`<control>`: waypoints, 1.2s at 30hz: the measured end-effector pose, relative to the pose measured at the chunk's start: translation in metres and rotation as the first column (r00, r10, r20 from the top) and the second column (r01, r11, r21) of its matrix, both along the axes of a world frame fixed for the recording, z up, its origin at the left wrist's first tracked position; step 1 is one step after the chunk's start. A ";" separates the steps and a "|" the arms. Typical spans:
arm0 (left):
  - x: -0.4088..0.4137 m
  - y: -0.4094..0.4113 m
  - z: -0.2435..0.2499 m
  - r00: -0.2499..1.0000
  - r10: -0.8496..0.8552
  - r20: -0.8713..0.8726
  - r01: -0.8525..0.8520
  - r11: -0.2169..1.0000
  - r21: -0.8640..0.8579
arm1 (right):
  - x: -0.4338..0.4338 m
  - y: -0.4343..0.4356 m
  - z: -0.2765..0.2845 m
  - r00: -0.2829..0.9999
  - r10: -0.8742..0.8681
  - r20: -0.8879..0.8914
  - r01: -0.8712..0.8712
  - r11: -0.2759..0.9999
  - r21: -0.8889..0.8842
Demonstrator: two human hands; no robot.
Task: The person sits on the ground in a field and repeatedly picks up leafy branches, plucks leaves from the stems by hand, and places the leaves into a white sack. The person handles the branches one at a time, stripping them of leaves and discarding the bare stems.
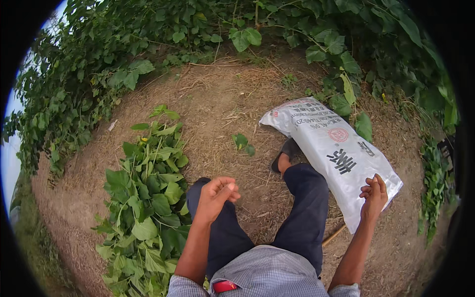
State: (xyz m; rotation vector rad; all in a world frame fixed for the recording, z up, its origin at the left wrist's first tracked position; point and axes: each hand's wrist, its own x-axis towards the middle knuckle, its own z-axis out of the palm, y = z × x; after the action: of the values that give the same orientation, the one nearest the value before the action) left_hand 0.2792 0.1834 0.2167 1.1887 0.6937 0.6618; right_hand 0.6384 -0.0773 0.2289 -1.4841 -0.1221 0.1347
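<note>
My left hand (219,193) hovers over my left knee, fingers curled in with the thumb against them; nothing shows in it. On the right, my right hand (374,193) appears in front of the lower end of a white woven sack (326,144). Its fingers are curled too, and I cannot tell whether they touch the sack. The sack is full-looking, bears dark and red print, and lies beside my right leg. A long heap of cut leafy green stems (148,200) lies on the ground left of my legs.
Dense leafy plants (178,22) rise ahead and to both sides. A small leafy sprig (243,144) lies on the straw-strewn soil (219,111). By the sack's lower end a wooden stick (333,235) shows. More cut greenery (434,185) lies at far right, beside a dark object.
</note>
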 end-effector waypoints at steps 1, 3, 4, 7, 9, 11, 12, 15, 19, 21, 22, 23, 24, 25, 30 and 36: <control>-0.014 0.002 -0.004 0.996 0.081 -0.037 -0.079 0.994 0.072 | -0.005 0.012 -0.009 0.997 0.075 0.015 -0.074 0.995 -0.060; -0.046 0.001 -0.015 0.935 0.320 -0.153 -0.299 0.943 0.145 | -0.006 0.033 -0.026 0.986 0.164 0.012 -0.161 0.975 -0.151; -0.061 0.001 -0.026 0.896 0.419 -0.146 -0.384 0.897 0.218 | -0.005 0.042 -0.035 0.975 0.221 -0.017 -0.221 0.964 -0.148; -0.114 -0.005 -0.070 0.765 0.589 -0.259 -0.556 0.808 0.196 | 0.004 0.065 -0.058 0.934 0.355 0.027 -0.321 0.873 -0.368; -0.148 -0.021 -0.111 0.668 0.594 -0.447 -0.605 0.784 0.137 | 0.004 0.083 -0.074 0.886 0.450 0.112 -0.326 0.776 -0.541; -0.179 -0.046 -0.154 0.592 0.557 -0.582 -0.628 0.772 0.100 | -0.003 0.097 -0.089 0.814 0.566 0.130 -0.342 0.648 -0.681; -0.192 -0.063 -0.175 0.573 0.518 -0.635 -0.625 0.777 0.071 | -0.006 0.100 -0.093 0.771 0.620 0.142 -0.329 0.580 -0.745; -0.212 -0.112 -0.223 0.620 0.342 -0.707 -0.583 0.803 -0.123 | -0.022 0.105 -0.105 0.733 0.672 0.109 -0.277 0.440 -0.854; -0.205 -0.153 -0.251 0.761 0.117 -0.638 -0.457 0.795 -0.399 | -0.028 0.110 -0.107 0.695 0.703 0.151 -0.217 0.405 -0.888; -0.194 -0.154 -0.252 0.802 0.043 -0.596 -0.411 0.764 -0.498 | -0.027 0.116 -0.106 0.702 0.699 0.135 -0.213 0.387 -0.897; -0.189 -0.151 -0.250 0.825 0.088 -0.559 -0.408 0.777 -0.480 | -0.027 0.118 -0.104 0.709 0.691 0.142 -0.202 0.392 -0.898; -0.185 -0.144 -0.248 0.842 0.118 -0.527 -0.407 0.781 -0.475 | -0.027 0.122 -0.105 0.728 0.673 0.131 -0.222 0.412 -0.884; -0.182 -0.138 -0.246 0.869 0.128 -0.478 -0.388 0.775 -0.499 | -0.028 0.124 -0.105 0.743 0.659 0.113 -0.232 0.413 -0.880; -0.181 -0.130 -0.242 0.896 0.144 -0.420 -0.373 0.757 -0.536 | -0.029 0.126 -0.105 0.731 0.667 0.145 -0.197 0.409 -0.891; -0.191 -0.102 -0.231 0.888 0.144 -0.437 -0.267 0.934 -0.236 | -0.038 0.127 -0.110 0.703 0.676 0.219 -0.108 0.406 -0.907; -0.198 -0.090 -0.231 0.830 0.112 -0.547 -0.318 0.900 -0.298 | -0.043 0.128 -0.121 0.662 0.708 0.245 -0.005 0.332 -0.943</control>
State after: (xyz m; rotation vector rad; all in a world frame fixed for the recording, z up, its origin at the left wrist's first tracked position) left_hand 0.0813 0.0930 -0.0148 0.9274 1.3735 0.3598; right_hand 0.5952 0.0506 0.1079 -2.5610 -1.1891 0.0719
